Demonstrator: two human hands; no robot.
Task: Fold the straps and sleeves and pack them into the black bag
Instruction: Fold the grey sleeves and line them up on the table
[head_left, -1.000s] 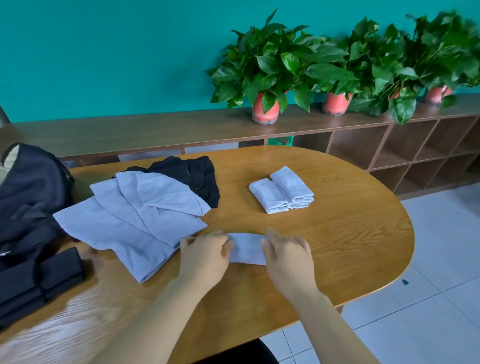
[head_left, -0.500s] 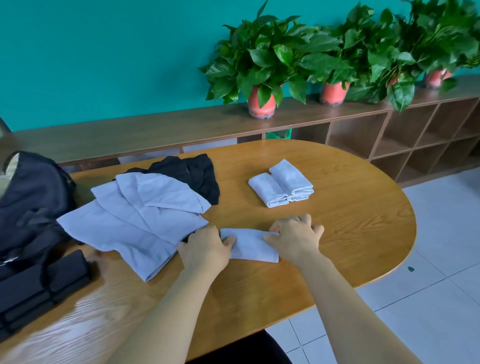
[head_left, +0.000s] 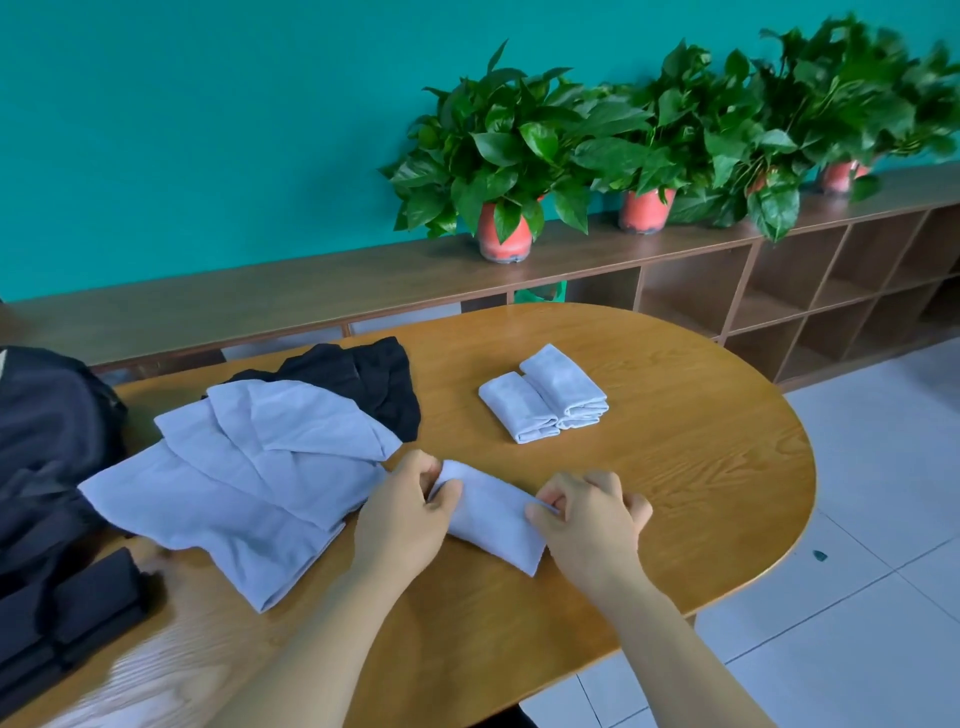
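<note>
From the camera on my head, I looked down at the wooden desk (head_left: 675, 493), whose rounded end lay to my right. Near its front edge, about midway along, lay the grey sleeve (head_left: 493, 519), a short folded band slanting slightly toward the front right. My left hand (head_left: 410, 514) pinched its left end, thumb and fingers curled around the cloth there. My right hand (head_left: 587, 525) pinched its right end, fingers curled in and a thin edge of cloth caught between thumb and forefinger. Just to the left of my left hand, a pile of grey sleeves (head_left: 249, 478) lay spread flat and overlapping, reaching toward the desk's left side. Behind that pile, toward the back edge, a crumpled black cloth (head_left: 363, 379) lay partly tucked under it. Two folded sleeves (head_left: 545, 400) sat side by side and touching, farther back toward the middle of the desk, well apart from my hands. The black bag (head_left: 47, 441) slumped at the left edge, only partly in view. In front of it, at the front left corner, lay folded black straps (head_left: 67, 613). Beyond the desk, potted plants (head_left: 504, 171) stood on a long wooden shelf (head_left: 260, 291) against a teal wall.
</note>
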